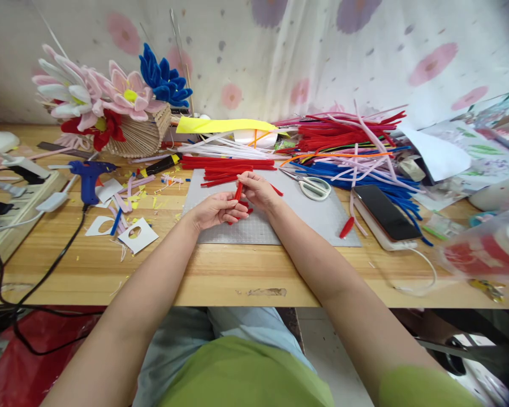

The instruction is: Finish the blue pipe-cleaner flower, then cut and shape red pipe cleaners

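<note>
Both of my hands meet over the grey mat (318, 220), pinching one small red fuzzy piece (238, 191) between them. My left hand (219, 211) has its thumb and index finger on the lower part, while my right hand (255, 190) grips the top. Beneath my hands, more short red pieces show in part on the mat. Just behind lie red fuzzy stems (224, 172). White-handled scissors (314, 187) rest at the mat's upper right, and a finished-looking red petal shape (346, 227) lies near its right edge.
A blue glue gun (89, 178) and cut white cards (139, 236) are on the left. Fuzzy flowers (125, 93) stand behind them. Piles of coloured stems (348, 133) fill the back right. A phone (385, 212) on a white block lies right of the mat, near a plastic-wrapped cup (487, 249).
</note>
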The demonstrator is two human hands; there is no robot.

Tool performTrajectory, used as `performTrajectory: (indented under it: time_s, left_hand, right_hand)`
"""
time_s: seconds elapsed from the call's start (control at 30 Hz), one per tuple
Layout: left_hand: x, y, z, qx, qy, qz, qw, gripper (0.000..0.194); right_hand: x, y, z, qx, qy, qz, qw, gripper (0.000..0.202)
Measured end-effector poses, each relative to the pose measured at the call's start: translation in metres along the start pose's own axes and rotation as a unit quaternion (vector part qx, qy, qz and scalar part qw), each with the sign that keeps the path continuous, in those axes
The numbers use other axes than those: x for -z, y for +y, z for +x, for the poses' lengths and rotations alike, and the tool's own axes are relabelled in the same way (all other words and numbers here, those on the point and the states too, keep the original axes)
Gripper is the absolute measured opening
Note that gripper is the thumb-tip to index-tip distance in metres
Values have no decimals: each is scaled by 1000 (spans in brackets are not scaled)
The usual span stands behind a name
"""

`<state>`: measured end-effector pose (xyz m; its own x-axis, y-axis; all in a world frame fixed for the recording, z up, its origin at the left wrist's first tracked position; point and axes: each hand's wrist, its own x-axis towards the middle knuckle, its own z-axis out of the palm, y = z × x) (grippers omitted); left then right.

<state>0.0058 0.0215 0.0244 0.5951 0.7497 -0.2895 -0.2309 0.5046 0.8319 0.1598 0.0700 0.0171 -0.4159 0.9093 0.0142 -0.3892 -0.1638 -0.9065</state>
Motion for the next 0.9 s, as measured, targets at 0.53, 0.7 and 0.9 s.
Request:
performTrajectory:
  time_s: [0.53,0.7,0.9]
  left_hand:
    - [-11,-12,8,-239,338,552,723,66]
    - [-14,-20,10,-180,291,608,716,84]
    - [4,-17,15,-210,284,606,713,45]
  right_hand:
    - [33,3,12,50,120,-173,976,23]
    - [32,7,10,41,66,-257,963,17]
    - [37,9,9,82,-5,-416,906,2]
